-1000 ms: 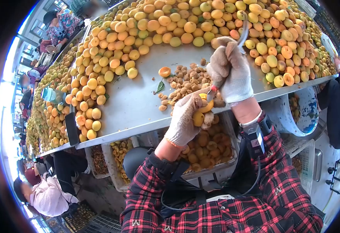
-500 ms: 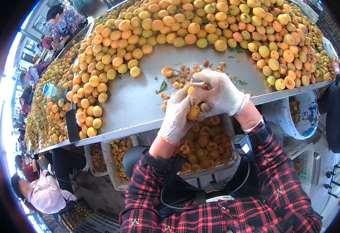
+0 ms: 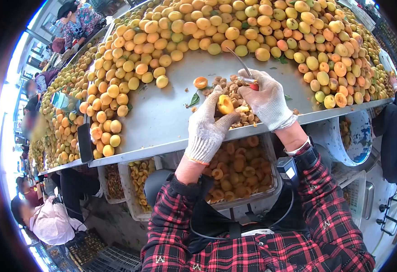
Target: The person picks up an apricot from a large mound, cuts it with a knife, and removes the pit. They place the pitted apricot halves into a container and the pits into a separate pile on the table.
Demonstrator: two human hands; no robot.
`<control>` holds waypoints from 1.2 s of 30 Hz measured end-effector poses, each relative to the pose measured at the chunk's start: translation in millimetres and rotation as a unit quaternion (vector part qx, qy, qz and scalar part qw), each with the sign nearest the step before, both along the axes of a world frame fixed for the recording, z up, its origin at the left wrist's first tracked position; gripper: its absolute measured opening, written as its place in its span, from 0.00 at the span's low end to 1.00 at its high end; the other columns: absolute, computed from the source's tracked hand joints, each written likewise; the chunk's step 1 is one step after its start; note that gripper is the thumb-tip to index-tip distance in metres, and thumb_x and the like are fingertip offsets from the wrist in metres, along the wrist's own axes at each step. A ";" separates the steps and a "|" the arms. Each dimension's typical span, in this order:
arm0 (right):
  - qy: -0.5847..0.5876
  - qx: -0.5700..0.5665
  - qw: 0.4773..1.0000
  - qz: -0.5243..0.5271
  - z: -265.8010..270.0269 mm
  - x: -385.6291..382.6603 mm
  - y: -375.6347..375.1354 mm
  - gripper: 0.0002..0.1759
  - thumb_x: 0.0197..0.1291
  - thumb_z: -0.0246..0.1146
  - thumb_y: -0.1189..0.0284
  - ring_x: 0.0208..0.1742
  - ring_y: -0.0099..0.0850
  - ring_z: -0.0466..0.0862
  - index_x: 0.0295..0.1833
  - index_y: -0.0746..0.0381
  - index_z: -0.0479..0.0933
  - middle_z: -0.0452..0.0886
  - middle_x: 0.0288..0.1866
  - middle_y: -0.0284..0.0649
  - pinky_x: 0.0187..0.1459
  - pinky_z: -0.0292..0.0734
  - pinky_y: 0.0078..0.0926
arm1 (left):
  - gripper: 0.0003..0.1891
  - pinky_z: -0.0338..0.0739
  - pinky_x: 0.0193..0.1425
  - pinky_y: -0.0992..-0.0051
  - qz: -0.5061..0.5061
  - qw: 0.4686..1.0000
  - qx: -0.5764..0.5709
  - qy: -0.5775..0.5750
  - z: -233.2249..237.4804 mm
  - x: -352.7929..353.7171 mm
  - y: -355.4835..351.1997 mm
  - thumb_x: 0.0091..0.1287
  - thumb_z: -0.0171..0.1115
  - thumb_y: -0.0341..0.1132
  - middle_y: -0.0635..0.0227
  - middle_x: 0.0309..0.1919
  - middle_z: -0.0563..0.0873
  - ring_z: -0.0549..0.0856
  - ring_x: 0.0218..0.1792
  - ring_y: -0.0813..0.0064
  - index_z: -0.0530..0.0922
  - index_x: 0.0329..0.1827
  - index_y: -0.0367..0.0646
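My left hand [image 3: 207, 127], in a white knit glove, holds a cut apricot [image 3: 225, 104] between thumb and fingers, its hollow partly showing. In my gloved right hand [image 3: 271, 99] is a small knife [image 3: 240, 60] with a thin curved blade and a bit of red handle showing. The blade points up and to the left, apart from the apricot. Below and behind both hands, a heap of apricot pits [image 3: 231, 87] lies on the metal table [image 3: 157, 120]. An apricot half [image 3: 200, 82] and a green leaf [image 3: 192, 99] lie left of the pits.
Whole apricots [image 3: 198, 27] are piled along the table's back and sides. Beneath the front edge stands a bin of apricot halves [image 3: 275, 181], with a crate of cut fruit [image 3: 140, 181] to its left. A white bucket [image 3: 364, 136] is at right. Other people work at left.
My hands have moved apart. The right hand has lifted the knife away from the fruit, its blade turning upward. The apricot in my left hand now shows its cut side.
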State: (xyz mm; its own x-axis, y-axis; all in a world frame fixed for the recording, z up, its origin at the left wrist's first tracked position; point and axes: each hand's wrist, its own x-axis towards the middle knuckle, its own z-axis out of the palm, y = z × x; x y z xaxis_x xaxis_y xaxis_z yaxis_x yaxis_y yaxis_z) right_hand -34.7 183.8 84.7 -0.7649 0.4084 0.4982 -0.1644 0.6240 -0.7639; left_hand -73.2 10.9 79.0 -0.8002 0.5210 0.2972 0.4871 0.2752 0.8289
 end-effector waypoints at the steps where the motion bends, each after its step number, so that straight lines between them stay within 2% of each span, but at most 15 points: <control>1: 0.000 0.000 1.000 0.001 3.1 1.9 -0.4 0.17 0.59 0.69 0.68 0.34 0.23 0.84 0.51 0.67 0.82 0.87 0.35 0.41 0.40 0.80 0.24 | 0.34 0.81 0.52 0.67 0.005 1.000 -0.028 0.012 2.4 0.2 -0.6 0.58 0.76 0.39 0.52 0.48 0.87 0.88 0.46 0.60 0.73 0.66 0.38; 3: -0.162 -0.225 0.952 0.131 12.8 9.4 -2.0 0.17 0.58 0.71 0.66 0.34 0.24 0.84 0.47 0.67 0.83 0.86 0.31 0.44 0.40 0.79 0.25 | 0.33 0.81 0.51 0.66 0.015 0.999 -0.049 0.001 2.2 0.4 -2.1 0.58 0.75 0.39 0.52 0.47 0.87 0.88 0.46 0.58 0.74 0.66 0.39; 7: -0.207 -0.161 0.946 0.191 7.2 9.6 -15.2 0.14 0.57 0.72 0.64 0.29 0.20 0.79 0.38 0.66 0.84 0.83 0.26 0.39 0.34 0.77 0.24 | 0.33 0.81 0.50 0.65 -0.005 0.987 -0.149 0.052 5.1 1.3 -2.5 0.57 0.75 0.38 0.51 0.46 0.87 0.88 0.45 0.55 0.73 0.67 0.41; 11: -0.226 -0.274 0.918 0.178 15.9 10.2 -18.2 0.11 0.55 0.70 0.69 0.28 0.18 0.78 0.37 0.67 0.83 0.83 0.25 0.34 0.32 0.75 0.22 | 0.33 0.82 0.49 0.66 -0.003 0.990 -0.122 0.071 5.1 1.9 -6.9 0.55 0.75 0.35 0.51 0.44 0.87 0.88 0.43 0.56 0.74 0.66 0.41; 13: -0.215 -0.251 0.927 0.178 15.9 8.2 -15.7 0.13 0.55 0.70 0.70 0.28 0.18 0.79 0.42 0.67 0.83 0.84 0.28 0.34 0.31 0.75 0.21 | 0.30 0.82 0.50 0.69 0.016 1.000 -0.005 -0.006 8.5 1.9 -7.9 0.55 0.74 0.32 0.52 0.43 0.88 0.89 0.43 0.61 0.77 0.63 0.40; 15: -0.230 -0.223 0.937 0.139 16.4 7.4 -12.5 0.13 0.56 0.70 0.69 0.28 0.18 0.80 0.43 0.67 0.83 0.84 0.29 0.34 0.31 0.76 0.20 | 0.25 0.81 0.44 0.77 0.054 0.985 0.064 -0.154 22.9 0.7 -23.8 0.58 0.71 0.28 0.64 0.38 0.87 0.85 0.36 0.79 0.79 0.61 0.36; 17: -0.251 -0.304 0.906 0.157 25.5 9.3 -10.7 0.12 0.63 0.67 0.69 0.21 0.16 0.77 0.44 0.67 0.82 0.81 0.26 0.32 0.23 0.72 0.17 | 0.24 0.80 0.39 0.81 0.089 0.963 0.114 -0.228 41.8 2.4 -56.3 0.60 0.67 0.24 0.70 0.37 0.85 0.82 0.33 0.84 0.78 0.62 0.35; 23: -0.215 -0.327 0.911 0.129 28.8 14.2 -7.8 0.12 0.66 0.65 0.67 0.13 0.16 0.73 0.44 0.66 0.78 0.76 0.20 0.31 0.16 0.66 0.15 | 0.24 0.77 0.33 0.84 0.279 0.949 0.084 -0.121 57.9 18.8 -196.9 0.62 0.65 0.21 0.67 0.41 0.83 0.81 0.31 0.84 0.75 0.64 0.32; 25: -0.231 -0.312 0.912 0.130 19.7 12.2 2.2 0.12 0.66 0.65 0.66 0.14 0.16 0.73 0.44 0.66 0.78 0.77 0.23 0.31 0.15 0.65 0.15 | 0.25 0.80 0.37 0.83 0.343 0.925 0.006 -0.161 59.1 30.3 -240.9 0.62 0.65 0.21 0.66 0.43 0.83 0.82 0.32 0.83 0.74 0.64 0.31; 29: -0.231 -0.355 0.900 0.107 28.7 13.8 -3.3 0.13 0.66 0.65 0.66 0.16 0.15 0.74 0.45 0.66 0.78 0.78 0.28 0.32 0.15 0.66 0.14 | 0.29 0.77 0.60 0.76 0.404 0.893 -0.177 -0.087 6.8 32.7 -336.6 0.59 0.69 0.29 0.54 0.57 0.84 0.85 0.54 0.69 0.74 0.65 0.30; 30: -0.237 -0.339 0.903 0.113 29.5 14.1 -1.7 0.13 0.66 0.65 0.65 0.16 0.15 0.74 0.46 0.66 0.78 0.79 0.29 0.32 0.16 0.66 0.14 | 0.32 0.80 0.50 0.77 0.373 0.882 -0.288 0.027 -8.2 34.7 -358.0 0.58 0.69 0.30 0.60 0.50 0.86 0.86 0.45 0.72 0.73 0.68 0.33; 31: -0.242 -0.323 0.907 0.116 29.9 15.4 0.7 0.14 0.67 0.64 0.65 0.17 0.15 0.75 0.47 0.66 0.78 0.79 0.30 0.33 0.17 0.67 0.14 | 0.34 0.74 0.66 0.73 0.368 0.869 -0.331 -0.017 0.3 39.9 -352.1 0.57 0.70 0.32 0.53 0.58 0.83 0.82 0.60 0.63 0.72 0.69 0.33; 33: -0.248 -0.302 0.915 0.103 34.6 18.9 0.0 0.15 0.67 0.64 0.65 0.17 0.16 0.74 0.49 0.66 0.78 0.79 0.31 0.34 0.19 0.69 0.15 | 0.34 0.71 0.69 0.71 0.426 0.760 -0.484 0.083 -6.1 40.5 -350.9 0.57 0.71 0.33 0.50 0.63 0.80 0.80 0.63 0.60 0.72 0.69 0.33; 34: -0.235 -0.303 0.918 0.100 34.7 19.0 -0.2 0.15 0.68 0.63 0.64 0.17 0.16 0.74 0.49 0.66 0.78 0.79 0.32 0.34 0.19 0.69 0.15 | 0.35 0.72 0.68 0.70 0.401 0.782 -0.470 0.085 -5.2 33.5 -358.9 0.58 0.72 0.36 0.51 0.65 0.78 0.80 0.63 0.61 0.71 0.69 0.34; 36: -0.216 -0.305 0.920 0.114 26.7 18.4 6.3 0.16 0.69 0.62 0.63 0.17 0.16 0.74 0.50 0.65 0.78 0.80 0.32 0.34 0.19 0.68 0.15 | 0.23 0.75 0.64 0.71 0.404 0.884 -0.233 0.026 -3.4 12.7 -345.1 0.63 0.68 0.33 0.55 0.54 0.85 0.84 0.56 0.65 0.78 0.60 0.33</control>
State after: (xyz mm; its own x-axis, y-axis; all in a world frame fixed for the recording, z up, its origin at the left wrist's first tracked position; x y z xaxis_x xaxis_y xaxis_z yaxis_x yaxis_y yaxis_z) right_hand -16.3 190.1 111.5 -0.9384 0.3150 -0.1422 0.1638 0.0432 -0.9855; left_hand -60.5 -334.2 75.6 -0.9585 -0.1390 0.2490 0.0096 0.8569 0.5153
